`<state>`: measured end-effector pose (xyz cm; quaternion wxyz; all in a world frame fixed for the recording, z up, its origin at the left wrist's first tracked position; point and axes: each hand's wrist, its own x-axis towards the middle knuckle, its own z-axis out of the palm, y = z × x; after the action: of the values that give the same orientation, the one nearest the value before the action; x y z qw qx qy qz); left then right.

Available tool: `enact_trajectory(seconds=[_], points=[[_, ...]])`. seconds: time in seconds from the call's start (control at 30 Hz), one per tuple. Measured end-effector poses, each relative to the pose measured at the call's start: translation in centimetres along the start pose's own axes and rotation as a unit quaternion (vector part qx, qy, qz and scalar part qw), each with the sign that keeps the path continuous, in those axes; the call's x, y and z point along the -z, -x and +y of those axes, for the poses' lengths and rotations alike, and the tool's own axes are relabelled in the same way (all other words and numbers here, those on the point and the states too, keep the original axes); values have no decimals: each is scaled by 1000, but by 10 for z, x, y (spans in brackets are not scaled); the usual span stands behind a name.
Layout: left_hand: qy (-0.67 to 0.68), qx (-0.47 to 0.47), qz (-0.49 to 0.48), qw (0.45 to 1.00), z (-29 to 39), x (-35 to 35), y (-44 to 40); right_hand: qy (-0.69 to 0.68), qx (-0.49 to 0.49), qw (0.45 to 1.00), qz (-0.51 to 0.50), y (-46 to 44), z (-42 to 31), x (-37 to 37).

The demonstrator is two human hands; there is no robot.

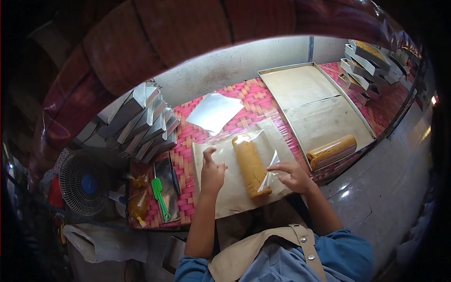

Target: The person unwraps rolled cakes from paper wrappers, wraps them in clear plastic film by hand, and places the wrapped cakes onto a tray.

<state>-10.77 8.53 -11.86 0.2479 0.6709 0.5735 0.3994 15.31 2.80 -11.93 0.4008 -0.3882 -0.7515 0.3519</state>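
A golden-brown cake roll (251,164) lies lengthwise in front of me on brown baking paper (218,199). Clear plastic film (274,162) shows around the roll, with a shiny edge raised on its right side. My right hand (293,177) pinches that raised film between thumb and fingertips, close beside the roll. To the left of the roll, my left hand (213,173) hovers over the paper, index finger bent and thumb apart, with nothing visible in it. A second cake roll (331,152), wrapped in clear film, lies at the near end of a paper-lined tray (329,77).
Stacked metal loaf tins (145,122) stand at the left; more tins (366,66), some holding cake, are at the far right. White sheets (215,113) lie behind the baking paper. A green spatula (159,195), filled bags (137,205) and a fan (84,183) are at the left.
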Motion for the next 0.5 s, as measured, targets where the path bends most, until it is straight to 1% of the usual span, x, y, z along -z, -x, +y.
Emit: enact_trajectory(seconds=[0.03,0.07,0.1,0.17,0.2,0.23,0.3,0.43,0.5], points=[[74,61,17,995,-4,-2,7,-121,-62,991,5,3,5,0],[147,122,33,981,-9,-3,14,-162,-89,983,17,4,11,-1],[145,124,34,981,-15,-4,19,-163,-90,982,16,2,17,-5],[250,145,17,957,-33,-11,26,-242,-207,942,111,-2,29,-14],[313,157,0,937,-48,-18,28,-228,-189,943,149,-4,34,-18],[314,156,-2,936,-48,-18,30,-227,-190,943,152,-7,31,-19],[354,218,-48,908,-46,-18,32,-277,-240,918,152,-13,24,-18],[365,188,-65,910,-30,-12,35,-318,-263,904,116,-19,42,-18],[374,162,-70,911,-26,-10,32,-277,-252,913,161,-23,36,-16]])
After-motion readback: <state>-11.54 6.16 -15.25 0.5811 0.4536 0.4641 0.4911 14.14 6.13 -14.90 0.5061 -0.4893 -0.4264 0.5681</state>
